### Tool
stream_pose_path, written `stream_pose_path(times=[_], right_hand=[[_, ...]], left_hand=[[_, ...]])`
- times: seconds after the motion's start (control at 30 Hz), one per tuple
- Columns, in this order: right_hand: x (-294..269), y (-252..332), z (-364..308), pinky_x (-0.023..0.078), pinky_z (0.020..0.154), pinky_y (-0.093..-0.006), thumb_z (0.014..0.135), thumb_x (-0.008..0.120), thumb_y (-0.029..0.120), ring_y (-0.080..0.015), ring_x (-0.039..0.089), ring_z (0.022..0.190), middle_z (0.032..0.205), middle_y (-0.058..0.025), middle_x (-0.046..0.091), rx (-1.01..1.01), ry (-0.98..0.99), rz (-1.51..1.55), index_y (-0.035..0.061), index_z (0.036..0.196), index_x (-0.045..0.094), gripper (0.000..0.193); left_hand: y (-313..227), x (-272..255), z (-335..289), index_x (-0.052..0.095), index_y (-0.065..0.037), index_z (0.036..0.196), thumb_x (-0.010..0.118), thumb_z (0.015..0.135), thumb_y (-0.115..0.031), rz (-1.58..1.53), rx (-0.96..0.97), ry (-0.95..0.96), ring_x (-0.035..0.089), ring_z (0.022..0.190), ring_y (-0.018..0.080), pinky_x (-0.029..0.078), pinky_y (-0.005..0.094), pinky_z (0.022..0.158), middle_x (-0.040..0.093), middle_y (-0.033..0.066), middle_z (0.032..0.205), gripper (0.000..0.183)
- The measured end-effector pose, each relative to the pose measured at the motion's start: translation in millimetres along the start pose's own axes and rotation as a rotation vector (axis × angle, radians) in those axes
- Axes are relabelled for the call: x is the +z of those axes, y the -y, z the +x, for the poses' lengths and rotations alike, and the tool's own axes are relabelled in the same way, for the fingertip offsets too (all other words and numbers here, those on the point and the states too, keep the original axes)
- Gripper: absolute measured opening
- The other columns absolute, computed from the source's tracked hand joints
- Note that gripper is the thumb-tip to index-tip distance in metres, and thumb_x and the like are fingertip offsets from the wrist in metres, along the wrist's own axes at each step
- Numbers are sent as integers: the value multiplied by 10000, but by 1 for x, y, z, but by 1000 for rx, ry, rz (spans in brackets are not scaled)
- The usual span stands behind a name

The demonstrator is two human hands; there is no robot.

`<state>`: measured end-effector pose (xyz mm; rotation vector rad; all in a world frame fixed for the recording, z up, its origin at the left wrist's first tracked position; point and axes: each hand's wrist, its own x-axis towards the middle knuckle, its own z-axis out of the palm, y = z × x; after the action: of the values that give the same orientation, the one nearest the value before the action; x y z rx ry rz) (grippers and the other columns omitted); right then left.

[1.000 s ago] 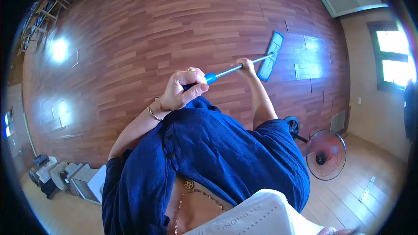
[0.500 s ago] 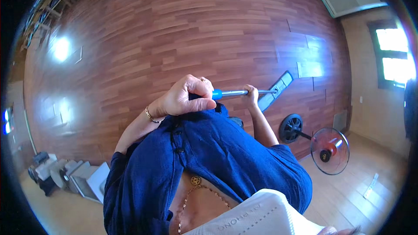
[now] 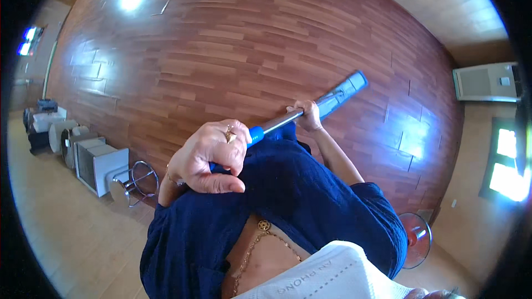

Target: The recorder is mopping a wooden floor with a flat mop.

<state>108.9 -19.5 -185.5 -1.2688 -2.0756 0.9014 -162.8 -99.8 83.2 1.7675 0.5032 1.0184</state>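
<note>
One ringed left hand (image 3: 209, 155): curled round the blue tubular grip (image 3: 255, 135)
Right hand (image 3: 308, 115): wrapped round the silver metal pole (image 3: 275, 123)
Flat blue mop head (image 3: 347, 92): on brown planks (image 3: 249, 33)

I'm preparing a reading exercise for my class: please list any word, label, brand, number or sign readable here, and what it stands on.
White face mask: printed capital letters along the fabric, legible, but I don't copy out printed wording.
Pale boxy unit at the right: a small light patch, too small to read.
Round gold pendant: openwork pattern, too small to tell any sign.
Mop: no lettering I can make out.
</note>
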Motion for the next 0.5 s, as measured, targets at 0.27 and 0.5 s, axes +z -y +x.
stream_pose_path(times=[0.27,0.5], right_hand=[[74,34,62,384,516,-428,740,743,277,-353,516,581,578,-153,480,-291,350,57,63,565,455,399],[152,127,64,462,628,-474,652,655,180,-391,591,742,721,-164,599,-494,719,51,98,702,581,121]], left_hand=[[-40,14,-67,542,-91,620,778,721,-219,218,141,-145,505,524,229,437,359,601,500,25,569,286],[-112,34,-130,612,-41,688,752,764,-399,367,240,-345,575,579,193,513,367,608,555,40,611,392]])
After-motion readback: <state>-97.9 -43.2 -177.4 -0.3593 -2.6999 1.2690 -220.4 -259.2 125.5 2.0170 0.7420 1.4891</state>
